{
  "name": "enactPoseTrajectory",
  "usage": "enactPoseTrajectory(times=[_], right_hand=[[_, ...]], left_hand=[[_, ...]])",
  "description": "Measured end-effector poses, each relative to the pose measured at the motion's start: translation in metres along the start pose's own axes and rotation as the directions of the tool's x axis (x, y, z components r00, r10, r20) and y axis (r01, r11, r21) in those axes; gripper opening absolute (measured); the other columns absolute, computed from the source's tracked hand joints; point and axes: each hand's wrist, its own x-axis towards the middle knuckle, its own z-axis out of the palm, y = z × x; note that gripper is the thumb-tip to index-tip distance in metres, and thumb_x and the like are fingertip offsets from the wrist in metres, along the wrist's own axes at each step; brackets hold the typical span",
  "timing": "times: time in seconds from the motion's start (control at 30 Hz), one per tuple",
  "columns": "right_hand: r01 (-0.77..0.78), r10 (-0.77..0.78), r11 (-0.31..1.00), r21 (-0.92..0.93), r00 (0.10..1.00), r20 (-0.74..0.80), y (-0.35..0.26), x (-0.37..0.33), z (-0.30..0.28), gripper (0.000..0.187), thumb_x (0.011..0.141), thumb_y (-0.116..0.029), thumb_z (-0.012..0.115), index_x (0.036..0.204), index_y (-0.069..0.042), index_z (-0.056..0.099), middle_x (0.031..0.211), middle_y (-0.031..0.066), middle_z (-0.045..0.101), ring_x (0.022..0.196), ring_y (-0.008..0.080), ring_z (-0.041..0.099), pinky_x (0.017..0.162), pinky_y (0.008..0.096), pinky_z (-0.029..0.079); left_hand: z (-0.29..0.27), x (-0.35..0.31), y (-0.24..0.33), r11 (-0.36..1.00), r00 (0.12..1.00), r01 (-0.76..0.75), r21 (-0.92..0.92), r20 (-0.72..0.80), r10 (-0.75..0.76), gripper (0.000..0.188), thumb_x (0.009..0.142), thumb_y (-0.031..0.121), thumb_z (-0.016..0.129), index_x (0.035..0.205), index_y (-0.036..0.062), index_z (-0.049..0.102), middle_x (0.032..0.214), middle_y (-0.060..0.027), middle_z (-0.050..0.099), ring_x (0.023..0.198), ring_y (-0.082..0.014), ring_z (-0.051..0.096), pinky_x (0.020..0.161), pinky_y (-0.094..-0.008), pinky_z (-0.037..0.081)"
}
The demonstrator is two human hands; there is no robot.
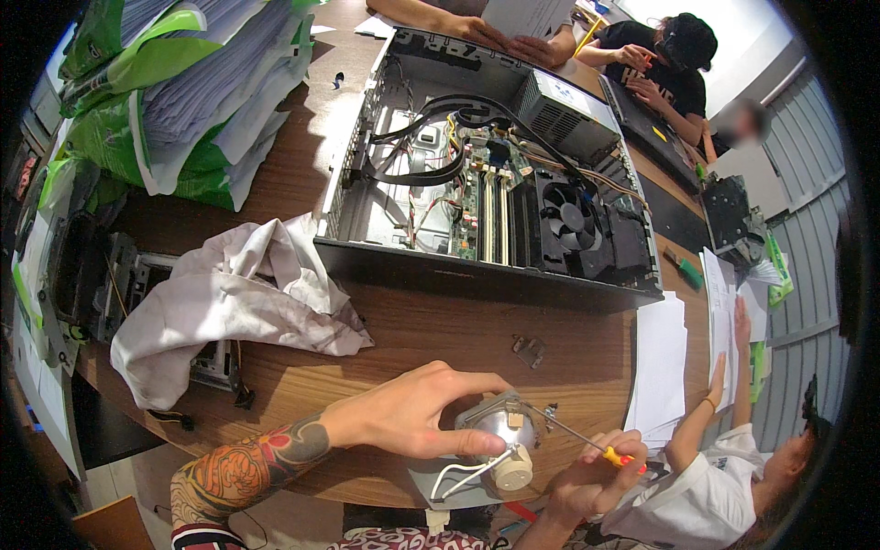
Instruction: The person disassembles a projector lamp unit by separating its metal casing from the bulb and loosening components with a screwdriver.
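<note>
My left hand (431,412) grips a reflector lamp (496,426) near the table's front edge, with fingers on its metal frame and the thumb across the front. The lamp has a shiny silver bowl, a cream-coloured base and two white wires (465,477). A screwdriver (623,456) with a yellow and red handle is in my right hand (587,481). Its thin shaft slants up and left to the lamp's frame; I cannot tell whether the tip sits in a screw. Small metal parts (551,412) lie just behind the shaft.
An opened computer case (495,270) spans the table beyond my hands. Left are a stained white cloth (238,302), a metal drive frame (213,367) and stacked paper packs (211,110). Right are white sheets (660,357) and a green-handled tool (684,268). Other people sit around the table.
</note>
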Motion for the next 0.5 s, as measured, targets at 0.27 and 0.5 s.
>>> enactPoseTrajectory(times=[0.27,0.5], right_hand=[[0.078,-0.077,0.997,-0.011,0.997,0.021,0.0021,-0.0012,0.0008,0.033,0.103,-0.032,0.045,0.086,-0.004,0.047,0.080,0.0046,0.038,0.064,0.0119,0.044,0.057,0.0216,0.039],[0.185,-0.178,0.980,-0.078,0.980,0.087,-0.0005,-0.0023,0.0022,0.034,0.103,-0.033,0.043,0.087,-0.004,0.048,0.081,0.0045,0.037,0.065,0.0132,0.043,0.058,0.0230,0.038]], left_hand=[[0.0010,-0.0006,-0.0032,1.000,1.000,0.025,0.007,0.011,-0.025,0.061,0.086,0.044,0.069,0.122,-0.0031,0.057,0.104,-0.0228,0.068,0.094,-0.0344,0.069,0.080,-0.0396,0.052],[0.0003,-0.0010,-0.0020,0.999,0.998,0.049,0.014,0.025,-0.049,0.060,0.086,0.045,0.068,0.121,-0.0030,0.057,0.102,-0.0224,0.069,0.091,-0.0338,0.069,0.077,-0.0397,0.052]])
